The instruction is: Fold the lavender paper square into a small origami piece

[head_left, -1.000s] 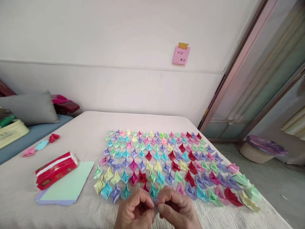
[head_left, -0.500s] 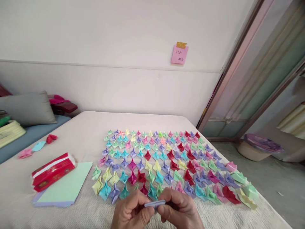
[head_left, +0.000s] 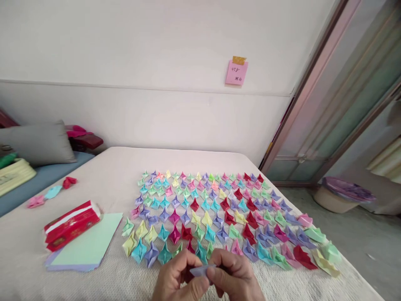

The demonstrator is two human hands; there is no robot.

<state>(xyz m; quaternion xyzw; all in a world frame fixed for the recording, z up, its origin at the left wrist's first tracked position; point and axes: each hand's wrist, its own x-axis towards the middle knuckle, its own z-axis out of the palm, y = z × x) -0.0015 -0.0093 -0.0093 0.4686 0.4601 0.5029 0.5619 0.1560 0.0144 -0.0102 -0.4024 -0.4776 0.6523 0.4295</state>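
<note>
A small folded piece of pale purple paper [head_left: 199,271] is pinched between both hands at the near edge of the bed. My left hand [head_left: 178,278] grips its left side with thumb and fingers. My right hand [head_left: 234,276] holds the other end, its thumb pressed on the paper's face. Just beyond the hands stand rows of folded paper boats in many colours, among them a teal boat [head_left: 164,253], a purple boat [head_left: 152,254] and a dark red boat [head_left: 304,257]. The hands partly cover the nearest row.
Left of the rows, a red packet [head_left: 72,225] lies on a stack of light green and purple paper sheets [head_left: 90,246]. Behind it are pink, light blue and red [head_left: 69,182] crumpled paper pieces. A pink note [head_left: 237,72] is taped to the wall. A lined bin [head_left: 343,194] stands on the floor at right.
The folded paper has tilted and turned in my fingers, showing more of its face. My left hand has shifted slightly right, and the view has moved a little.
</note>
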